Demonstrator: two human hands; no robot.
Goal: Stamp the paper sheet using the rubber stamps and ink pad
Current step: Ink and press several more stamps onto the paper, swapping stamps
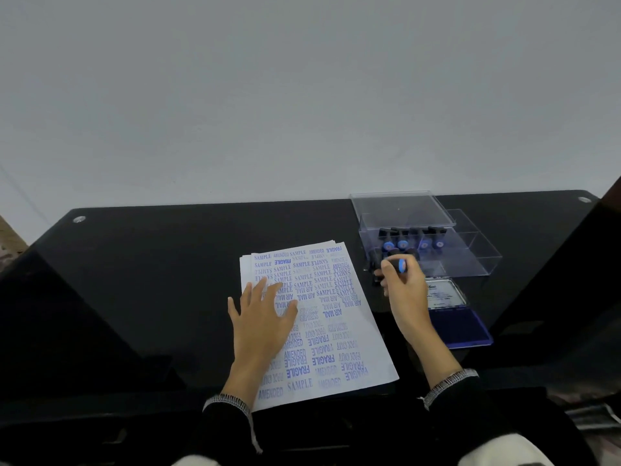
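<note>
Clear stamp box (lid open) sits behind the ink pad.

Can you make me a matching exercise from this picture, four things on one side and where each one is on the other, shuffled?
Things:
1. paper sheet
2. stamp with blue cap
3. ink pad
4. clear box

Places:
A. far right of the table, lid open
B. under the flat left hand
C. held in the right hand
D. open, right of that hand

Pairs: 1-B, 2-C, 3-D, 4-A
</note>
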